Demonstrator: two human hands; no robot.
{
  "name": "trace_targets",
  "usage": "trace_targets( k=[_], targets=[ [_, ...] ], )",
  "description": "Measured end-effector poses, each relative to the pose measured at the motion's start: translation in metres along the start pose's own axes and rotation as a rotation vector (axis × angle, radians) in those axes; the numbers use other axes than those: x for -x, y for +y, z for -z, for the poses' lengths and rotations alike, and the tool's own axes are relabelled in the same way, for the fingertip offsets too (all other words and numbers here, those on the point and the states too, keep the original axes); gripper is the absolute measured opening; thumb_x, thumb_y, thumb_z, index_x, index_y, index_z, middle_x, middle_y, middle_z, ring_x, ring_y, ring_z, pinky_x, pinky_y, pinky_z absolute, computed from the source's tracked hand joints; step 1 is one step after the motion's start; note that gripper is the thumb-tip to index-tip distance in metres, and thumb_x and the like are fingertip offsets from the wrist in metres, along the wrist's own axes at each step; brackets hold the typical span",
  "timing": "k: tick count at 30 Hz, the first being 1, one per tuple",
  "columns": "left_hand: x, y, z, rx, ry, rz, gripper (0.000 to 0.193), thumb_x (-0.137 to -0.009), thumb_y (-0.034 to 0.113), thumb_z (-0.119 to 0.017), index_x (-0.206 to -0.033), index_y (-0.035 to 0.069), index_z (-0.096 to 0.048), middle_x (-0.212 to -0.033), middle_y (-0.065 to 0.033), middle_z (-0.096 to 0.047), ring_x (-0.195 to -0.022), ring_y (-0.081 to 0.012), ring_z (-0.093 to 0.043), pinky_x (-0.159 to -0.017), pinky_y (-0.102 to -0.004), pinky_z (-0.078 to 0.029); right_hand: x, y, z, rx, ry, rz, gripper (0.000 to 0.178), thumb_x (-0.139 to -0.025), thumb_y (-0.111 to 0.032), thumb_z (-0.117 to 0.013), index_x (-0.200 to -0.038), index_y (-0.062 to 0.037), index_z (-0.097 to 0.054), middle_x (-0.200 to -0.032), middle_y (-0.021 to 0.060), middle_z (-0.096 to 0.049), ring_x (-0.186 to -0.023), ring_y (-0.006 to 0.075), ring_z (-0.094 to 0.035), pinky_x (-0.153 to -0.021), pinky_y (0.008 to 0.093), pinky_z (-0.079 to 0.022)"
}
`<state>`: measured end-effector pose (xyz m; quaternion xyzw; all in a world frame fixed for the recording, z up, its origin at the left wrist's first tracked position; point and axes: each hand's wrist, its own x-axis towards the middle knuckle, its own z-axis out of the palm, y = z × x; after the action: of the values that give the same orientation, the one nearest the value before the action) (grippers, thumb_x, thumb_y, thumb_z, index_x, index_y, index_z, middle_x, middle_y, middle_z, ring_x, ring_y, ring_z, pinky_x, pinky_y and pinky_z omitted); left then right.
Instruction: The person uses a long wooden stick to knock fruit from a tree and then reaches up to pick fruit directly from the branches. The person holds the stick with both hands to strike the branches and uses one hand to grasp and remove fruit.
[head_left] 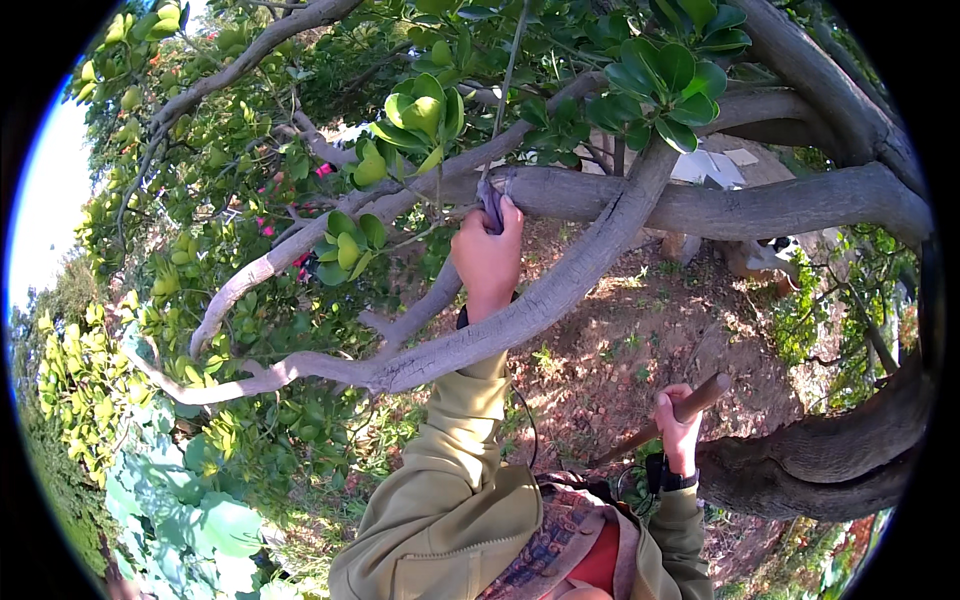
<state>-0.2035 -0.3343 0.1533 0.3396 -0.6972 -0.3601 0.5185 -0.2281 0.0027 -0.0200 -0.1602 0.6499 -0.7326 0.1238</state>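
Observation:
My left hand (487, 255) reaches up to a thick grey branch (590, 197) in the upper middle. Its fingers are closed on a greyish-purple strip (491, 208), cloth-like in look, that lies against the branch. From that spot a thin cord or stem (510, 85) runs upward; whether it joins the strip I cannot tell. Lower right, my right hand (680, 425) is wrapped round a brown wooden stick (703, 397). The stick slants down to the left, and its lower end is hidden near my clothing.
A curved lower branch (560, 300) crosses in front of my left forearm. Leafy clusters (420, 115) hang close to the left hand. At the right a dark, thick trunk (830, 465) lies beside my right wrist. Below is brown ground (620, 345) with dry leaves.

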Motion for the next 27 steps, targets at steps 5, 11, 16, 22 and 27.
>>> trace_targets(
  k=[5,11,16,22,27],
  targets=[
    [0.005,0.019,0.006,-0.078,0.017,-0.051,0.043,-0.081,0.038,-0.065,-0.068,-0.003,-0.063,-0.060,-0.0196,-0.061,-0.058,-0.0372,-0.062,-0.058,-0.0430,-0.048,0.003,-0.001,0.000,0.044,0.001,0.011,0.010,-0.091,-0.008,-0.059,-0.097,-0.0038,-0.053,-0.065,-0.0016,-0.051,-0.052,0.0063,-0.049,-0.050,0.0218,-0.041],
    [0.007,0.024,0.010,-0.095,0.054,-0.094,0.040,-0.080,0.035,-0.064,-0.067,-0.003,-0.062,-0.061,-0.0209,-0.061,-0.059,-0.0396,-0.061,-0.058,-0.0454,-0.048,0.009,0.000,0.003,0.015,-0.003,0.033,0.011,-0.091,-0.008,-0.058,-0.098,-0.0041,-0.051,-0.067,-0.0013,-0.051,-0.053,0.0064,-0.049,-0.050,0.0220,-0.041],
    [0.008,0.019,0.009,-0.130,0.082,-0.152,0.036,-0.079,0.033,-0.064,-0.069,-0.002,-0.061,-0.063,-0.0214,-0.061,-0.061,-0.0408,-0.061,-0.059,-0.0469,-0.047,0.015,-0.004,0.003,-0.015,0.012,0.017,0.009,-0.090,-0.008,-0.059,-0.096,-0.0040,-0.054,-0.066,-0.0018,-0.052,-0.053,0.0055,-0.049,-0.049,0.0213,-0.040],
    [0.010,0.015,0.006,-0.140,0.075,-0.141,0.035,-0.079,0.032,-0.065,-0.071,-0.002,-0.061,-0.066,-0.0213,-0.062,-0.063,-0.0409,-0.062,-0.060,-0.0476,-0.047,0.018,0.003,0.010,-0.003,0.013,0.025,0.009,-0.089,-0.009,-0.060,-0.096,-0.0038,-0.056,-0.066,-0.0023,-0.054,-0.053,0.0043,-0.048,-0.048,0.0210,-0.038],
    [0.009,0.011,0.009,-0.140,0.069,-0.177,0.034,-0.081,0.032,-0.063,-0.074,-0.001,-0.060,-0.068,-0.0223,-0.062,-0.066,-0.0413,-0.061,-0.060,-0.0482,-0.046,0.019,-0.002,0.007,0.011,0.005,0.029,0.009,-0.090,-0.009,-0.059,-0.096,-0.0044,-0.055,-0.064,-0.0026,-0.052,-0.052,0.0048,-0.048,-0.048,0.0211,-0.037]
  ],
)
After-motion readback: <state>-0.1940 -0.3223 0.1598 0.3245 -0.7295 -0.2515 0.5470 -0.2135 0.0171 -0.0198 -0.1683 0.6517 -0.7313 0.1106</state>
